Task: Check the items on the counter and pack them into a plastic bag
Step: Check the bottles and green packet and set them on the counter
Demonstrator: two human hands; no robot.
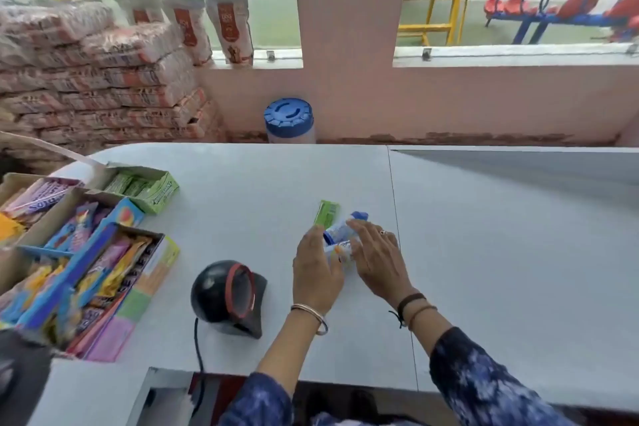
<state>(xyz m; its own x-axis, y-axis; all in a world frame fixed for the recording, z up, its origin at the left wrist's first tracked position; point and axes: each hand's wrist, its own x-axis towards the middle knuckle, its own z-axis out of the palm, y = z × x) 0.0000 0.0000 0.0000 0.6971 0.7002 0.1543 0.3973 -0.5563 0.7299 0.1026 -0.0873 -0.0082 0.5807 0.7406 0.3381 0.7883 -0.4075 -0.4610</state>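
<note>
Three small items lie together near the middle of the grey counter (pixel 262 190): a green gum pack (pixel 325 213), a blue and white wrapped snack (pixel 345 225) and a white and orange wrapped snack (pixel 339 251) partly under my fingers. My left hand (pixel 316 268) rests palm down on the left of the pile, fingers touching the wrappers. My right hand (pixel 375 261) covers the pile from the right, fingers spread over the blue snack. Neither hand is closed around an item. No plastic bag is in view.
A black barcode scanner (pixel 230 297) with a cable stands left of my hands. Open cardboard boxes of candy bars (pixel 90 266) and a green gum box (pixel 145 185) fill the counter's left side. A blue-lidded jar (pixel 289 119) stands behind the counter; stacked packets (pixel 96 79) sit at back left.
</note>
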